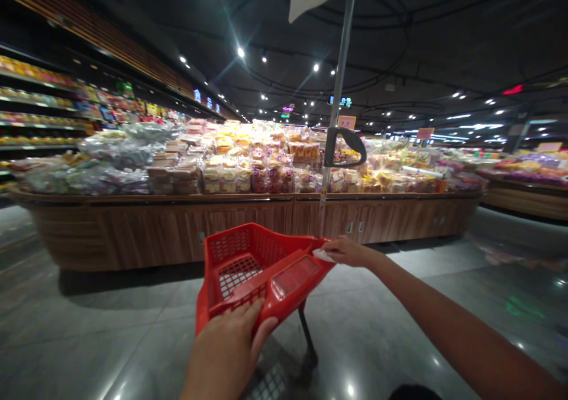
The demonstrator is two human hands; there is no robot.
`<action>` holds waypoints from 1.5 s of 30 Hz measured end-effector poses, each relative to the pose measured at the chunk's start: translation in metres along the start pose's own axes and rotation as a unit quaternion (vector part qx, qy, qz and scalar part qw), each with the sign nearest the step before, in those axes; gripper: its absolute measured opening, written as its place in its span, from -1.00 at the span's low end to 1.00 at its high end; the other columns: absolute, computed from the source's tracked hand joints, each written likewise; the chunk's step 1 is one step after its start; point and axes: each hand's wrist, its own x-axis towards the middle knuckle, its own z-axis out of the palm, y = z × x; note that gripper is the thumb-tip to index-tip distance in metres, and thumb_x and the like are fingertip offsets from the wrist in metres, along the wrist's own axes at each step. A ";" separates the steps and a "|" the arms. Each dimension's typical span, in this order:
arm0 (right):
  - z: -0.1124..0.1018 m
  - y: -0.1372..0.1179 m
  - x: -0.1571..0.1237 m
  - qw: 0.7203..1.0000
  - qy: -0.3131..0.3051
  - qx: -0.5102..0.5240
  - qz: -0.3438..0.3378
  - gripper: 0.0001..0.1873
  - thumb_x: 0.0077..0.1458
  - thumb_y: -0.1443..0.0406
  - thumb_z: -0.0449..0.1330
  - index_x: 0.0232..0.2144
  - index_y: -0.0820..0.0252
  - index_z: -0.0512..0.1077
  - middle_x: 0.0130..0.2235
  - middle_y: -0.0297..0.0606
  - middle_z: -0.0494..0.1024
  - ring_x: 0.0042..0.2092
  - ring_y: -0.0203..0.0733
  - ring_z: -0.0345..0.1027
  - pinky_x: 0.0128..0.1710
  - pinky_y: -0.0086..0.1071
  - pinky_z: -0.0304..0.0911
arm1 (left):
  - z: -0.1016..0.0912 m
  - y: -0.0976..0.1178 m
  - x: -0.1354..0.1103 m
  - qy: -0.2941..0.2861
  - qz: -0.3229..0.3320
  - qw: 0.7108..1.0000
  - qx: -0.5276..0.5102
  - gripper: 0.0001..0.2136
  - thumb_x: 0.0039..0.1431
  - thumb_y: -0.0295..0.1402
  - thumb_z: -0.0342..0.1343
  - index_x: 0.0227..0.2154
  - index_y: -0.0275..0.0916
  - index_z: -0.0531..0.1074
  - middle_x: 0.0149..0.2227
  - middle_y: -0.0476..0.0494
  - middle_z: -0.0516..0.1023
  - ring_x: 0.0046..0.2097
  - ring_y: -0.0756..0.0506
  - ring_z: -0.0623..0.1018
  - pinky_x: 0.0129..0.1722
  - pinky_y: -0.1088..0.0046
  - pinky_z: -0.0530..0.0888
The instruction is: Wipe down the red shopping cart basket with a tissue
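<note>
A red plastic shopping cart [248,264] with a mesh basket stands in front of me on the tiled floor. My left hand [231,347] grips the near rim at the cart's handle, fingers wrapped over the red edge. My right hand [348,251] reaches to the cart's far right corner, fingers closed on a small white cloth or paper [323,255] pressed against the rim. A metal pole [337,92] with a white flag rises from that corner. The basket looks empty.
A long wooden display island [266,222] piled with packaged snacks and baked goods stretches across ahead. Shelves of goods [39,104] line the left wall. Another display counter [528,193] is at the right. Glossy grey floor lies between.
</note>
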 end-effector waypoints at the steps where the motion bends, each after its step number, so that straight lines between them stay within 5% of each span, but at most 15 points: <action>1: 0.000 0.001 0.000 1.000 -0.006 -0.008 0.005 -0.75 0.08 0.38 0.05 -0.28 0.17 0.52 -0.37 -0.34 0.55 -0.38 -0.29 0.34 -0.32 -0.46 0.14 | 0.000 0.000 0.000 -0.001 0.006 1.000 -0.001 -0.58 0.22 -0.07 -0.18 -0.02 -0.11 0.42 -0.07 -0.13 0.57 -0.12 -0.23 0.56 -0.16 0.17 0.46; 11: 0.024 -0.025 0.052 0.996 -0.035 -0.061 0.061 -0.80 0.02 0.48 0.06 -0.50 0.28 0.47 -0.38 -0.21 0.54 -0.37 -0.25 0.34 -0.39 -0.48 0.11 | 0.008 -0.007 0.003 0.028 0.032 0.999 0.003 -0.58 0.20 -0.04 -0.15 -0.04 -0.09 0.44 -0.10 -0.12 0.58 -0.14 -0.23 0.58 -0.19 0.17 0.50; 16: 0.018 -0.030 0.013 0.996 0.008 -0.073 0.051 -0.80 0.17 0.40 -0.01 -0.28 0.25 0.41 -0.30 -0.19 0.52 -0.30 -0.23 0.35 -0.28 -0.43 0.14 | 0.009 -0.018 0.003 0.047 0.030 0.998 0.003 -0.58 0.18 0.00 -0.13 -0.07 -0.06 0.47 -0.14 -0.09 0.60 -0.16 -0.22 0.59 -0.22 0.22 0.52; 23: 0.003 0.007 -0.024 0.988 0.088 -0.126 0.004 -0.81 0.11 0.47 0.01 -0.29 0.22 0.39 -0.29 -0.19 0.52 -0.21 -0.15 0.35 -0.04 -0.23 0.08 | 0.013 -0.029 0.004 0.102 0.092 0.990 0.029 -0.58 0.17 0.01 -0.10 -0.08 -0.08 0.48 -0.18 -0.06 0.62 -0.24 -0.18 0.61 -0.29 0.27 0.54; 33: 0.057 -0.036 -0.026 0.976 0.203 -0.070 -0.024 -0.79 0.22 0.39 -0.08 -0.33 0.19 0.34 -0.31 -0.21 0.50 -0.24 -0.19 0.33 -0.07 -0.23 0.09 | 0.010 -0.048 0.006 0.118 0.135 0.984 0.010 -0.60 0.12 0.04 -0.04 -0.14 -0.04 0.51 -0.20 0.03 0.62 -0.23 -0.13 0.62 -0.30 0.37 0.56; 37: 0.047 -0.013 -0.037 0.972 0.214 -0.065 -0.073 -0.80 0.18 0.42 -0.07 -0.30 0.18 0.35 -0.30 -0.23 0.49 -0.25 -0.18 0.31 0.00 -0.16 0.03 | 0.009 -0.059 0.009 0.106 0.151 0.983 0.001 -0.61 0.11 0.03 -0.03 -0.13 -0.03 0.50 -0.19 0.05 0.62 -0.21 -0.12 0.62 -0.29 0.38 0.56; 45: 0.045 0.023 -0.044 0.952 0.301 -0.057 -0.022 -0.78 0.09 0.48 -0.10 -0.48 0.16 0.25 -0.39 -0.25 0.39 -0.27 -0.15 0.24 -0.08 -0.17 0.08 | 0.010 -0.071 0.025 0.090 0.188 0.978 -0.009 -0.62 0.11 0.01 0.00 -0.10 0.00 0.48 -0.17 0.06 0.61 -0.19 -0.11 0.61 -0.27 0.42 0.54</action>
